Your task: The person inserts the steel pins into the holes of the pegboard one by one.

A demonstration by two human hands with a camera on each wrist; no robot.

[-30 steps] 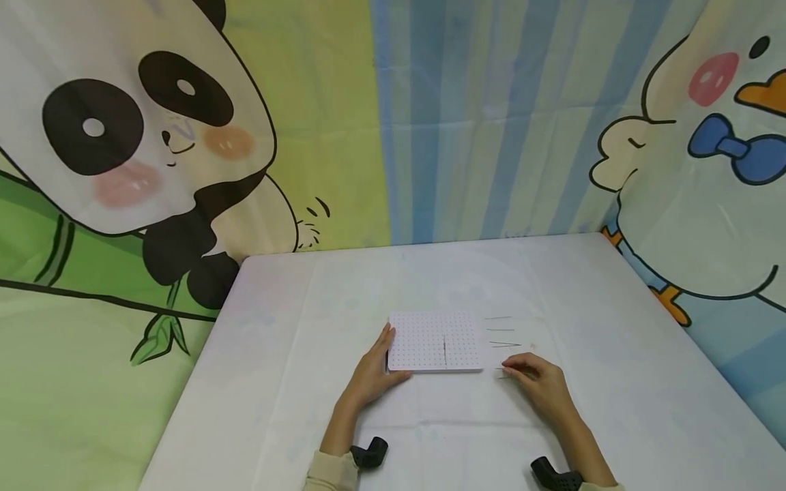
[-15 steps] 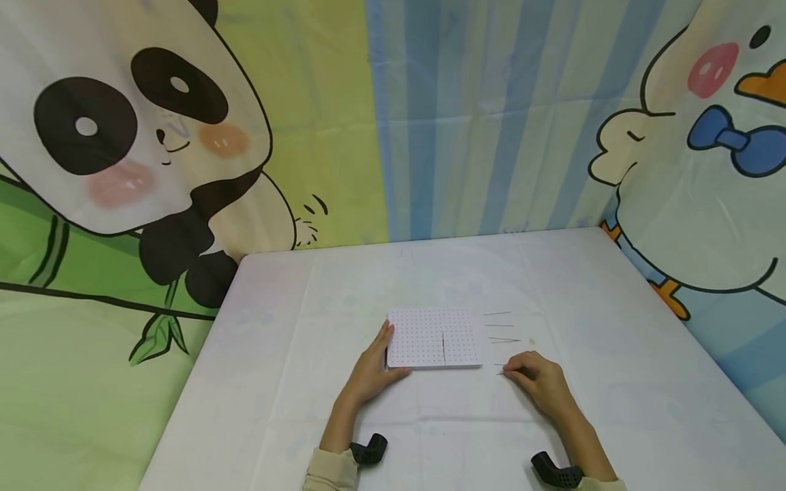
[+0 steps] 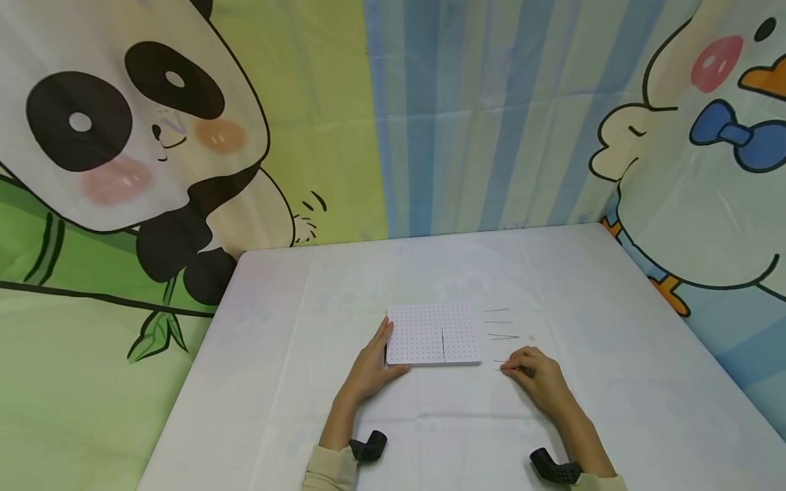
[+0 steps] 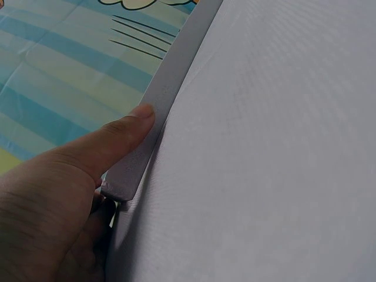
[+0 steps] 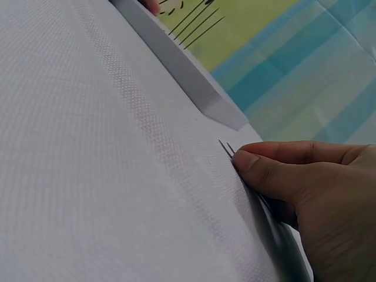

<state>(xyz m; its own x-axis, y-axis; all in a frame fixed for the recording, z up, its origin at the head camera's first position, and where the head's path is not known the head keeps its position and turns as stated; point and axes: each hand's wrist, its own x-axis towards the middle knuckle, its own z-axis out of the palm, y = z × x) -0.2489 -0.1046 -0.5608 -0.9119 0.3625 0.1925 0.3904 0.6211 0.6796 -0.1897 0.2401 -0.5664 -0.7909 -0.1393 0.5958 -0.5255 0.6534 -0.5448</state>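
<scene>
A white board (image 3: 417,334) dotted with rows of small holes lies on the table. My left hand (image 3: 372,363) holds its near left corner, the thumb along the front side (image 4: 135,138) and the other fingers at the left side. Several thin dark needles (image 5: 197,26) stand up from the board in the right wrist view. To the right of the board, my right hand (image 3: 540,378) pinches with thumb and forefinger at a needle on the cloth. Two needle tips (image 5: 225,148) poke out past these fingertips; whether both are held, I cannot tell.
Several more needles (image 3: 499,322) lie in a loose column on the white tablecloth (image 3: 344,279), right of the board. Patterned cloth walls (image 3: 479,123) rise behind the table and at its sides. Each wrist wears a black camera mount (image 3: 370,447).
My right fingertips have shifted slightly from the farther needle of the near pair toward the nearer one. The left hand and board keep their place; the head view has tilted a little.
</scene>
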